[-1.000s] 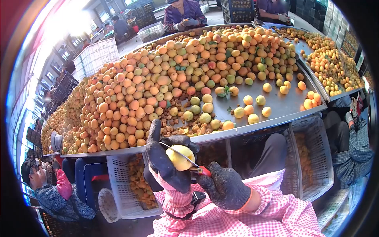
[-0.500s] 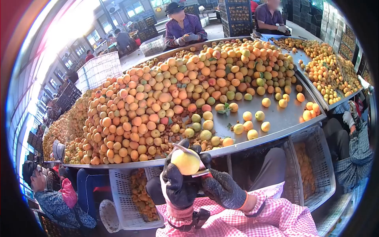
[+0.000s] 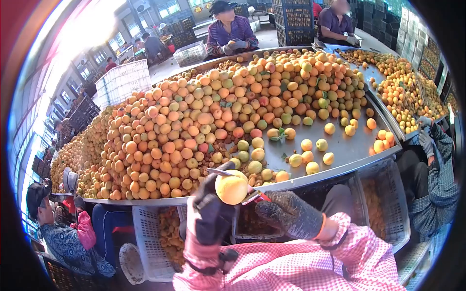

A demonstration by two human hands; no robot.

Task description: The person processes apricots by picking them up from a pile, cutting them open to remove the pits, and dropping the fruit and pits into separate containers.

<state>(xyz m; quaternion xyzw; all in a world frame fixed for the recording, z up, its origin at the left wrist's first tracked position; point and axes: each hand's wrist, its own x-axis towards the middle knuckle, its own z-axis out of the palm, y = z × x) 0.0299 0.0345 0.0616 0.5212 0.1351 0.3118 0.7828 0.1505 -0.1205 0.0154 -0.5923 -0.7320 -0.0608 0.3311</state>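
Observation:
My left hand (image 3: 212, 213), in a dark glove, is closed around a yellow-orange apricot (image 3: 231, 187) just in front of the table's near edge. In my right hand (image 3: 294, 213), in a dark grey gritty glove, is a small red-handled knife (image 3: 253, 197). Its metal reaches the lower right side of the apricot. A thin grey metal strip (image 3: 219, 171) shows at the fruit's upper left, by my left fingertips. Beyond my hands, a big heap of apricots (image 3: 194, 116) covers much of the metal table (image 3: 347, 150).
Below the table edge stand white crates, one at left (image 3: 145, 242) and one at right (image 3: 398, 208), holding orange pieces. A white bucket (image 3: 131, 264) is at lower left. Co-workers sit at left (image 3: 73, 237), right (image 3: 432, 179) and across the table (image 3: 230, 34).
Both hands have risen slightly, the right also moving right, away from the left. The apricot has turned and shows more of its face. The right co-worker's hands now reach the table edge.

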